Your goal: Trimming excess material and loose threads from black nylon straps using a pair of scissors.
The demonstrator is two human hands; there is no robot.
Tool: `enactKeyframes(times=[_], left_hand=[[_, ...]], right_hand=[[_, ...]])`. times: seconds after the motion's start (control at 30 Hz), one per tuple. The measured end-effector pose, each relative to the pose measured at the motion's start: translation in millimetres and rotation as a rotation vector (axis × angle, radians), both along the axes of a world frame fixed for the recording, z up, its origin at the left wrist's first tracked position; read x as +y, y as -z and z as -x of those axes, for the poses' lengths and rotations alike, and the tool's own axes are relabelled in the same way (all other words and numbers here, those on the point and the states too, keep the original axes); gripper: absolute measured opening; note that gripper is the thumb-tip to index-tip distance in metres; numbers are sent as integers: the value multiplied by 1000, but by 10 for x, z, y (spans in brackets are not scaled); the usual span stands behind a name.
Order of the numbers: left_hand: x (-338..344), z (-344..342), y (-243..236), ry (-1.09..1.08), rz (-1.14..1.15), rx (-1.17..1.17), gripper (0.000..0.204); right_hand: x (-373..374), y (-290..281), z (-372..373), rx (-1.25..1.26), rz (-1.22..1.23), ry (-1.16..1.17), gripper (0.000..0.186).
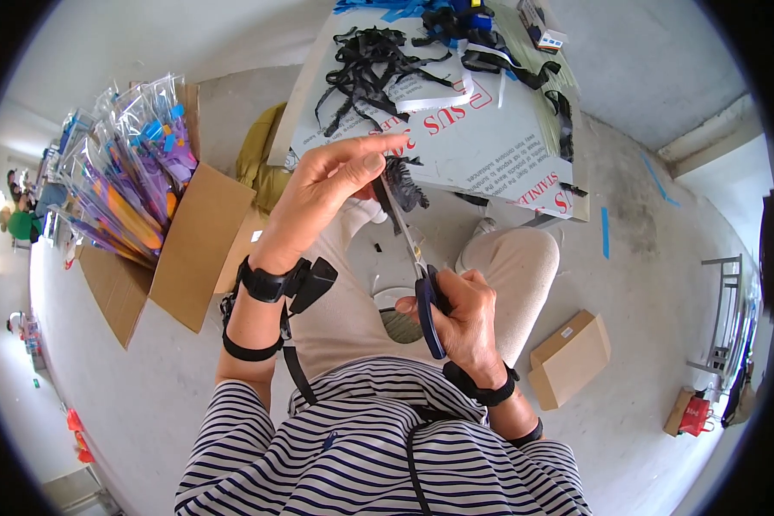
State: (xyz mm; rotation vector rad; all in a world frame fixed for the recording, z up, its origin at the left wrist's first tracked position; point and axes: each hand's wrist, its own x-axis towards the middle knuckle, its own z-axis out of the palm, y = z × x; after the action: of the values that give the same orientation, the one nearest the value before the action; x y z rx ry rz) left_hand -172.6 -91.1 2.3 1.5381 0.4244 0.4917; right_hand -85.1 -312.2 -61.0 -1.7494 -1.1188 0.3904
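My right hand (466,316) is closed round the dark handles of a pair of scissors (425,301), whose blades point up and away from me. Near the blade tips, a black fabric strip (407,185) with ragged, frilled edges hangs from my left hand (334,182). Thumb and fingers of that hand are pinched together on it. Part of the strip is hidden behind the fingers, and I cannot tell whether the blades are cutting into it. Beyond my hands, a heap of black strips (371,64) lies on the table (469,159).
To my left stands an open cardboard box (199,245) full of clear-wrapped purple and orange items (133,176). Blue strips (387,10) and a white band (443,101) lie on the tabletop, with a small box (543,27) at its far right. Another cardboard box (569,359) sits on the floor at right.
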Motion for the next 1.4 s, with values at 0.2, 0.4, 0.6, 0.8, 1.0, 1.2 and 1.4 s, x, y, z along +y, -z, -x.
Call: enactKeyframes(times=[0.2,0.4,0.6,0.8,1.0,1.2,1.4], left_hand=[[54,35,40,37,21,105,28],[-57,-8,111,-42,146,-90,41],[-143,-26,137,-92,71,-198,59],[-139,-7,140,-104,62,-203,62],[-161,4,118,-87,134,-230,65],[-124,52,68,-77,130,-222,69],[-145,54,63,-34,122,-211,72]], right_hand=[[-39,-13,-21,-115,-12,-29,48],[-47,-13,3,12,12,-33,46],[-38,-56,19,284,86,-73,39],[-70,24,1,569,142,-144,46],[-4,0,4,566,43,-233,47],[-70,-20,-14,733,62,-304,47],[-29,-55,-13,815,46,-308,48]])
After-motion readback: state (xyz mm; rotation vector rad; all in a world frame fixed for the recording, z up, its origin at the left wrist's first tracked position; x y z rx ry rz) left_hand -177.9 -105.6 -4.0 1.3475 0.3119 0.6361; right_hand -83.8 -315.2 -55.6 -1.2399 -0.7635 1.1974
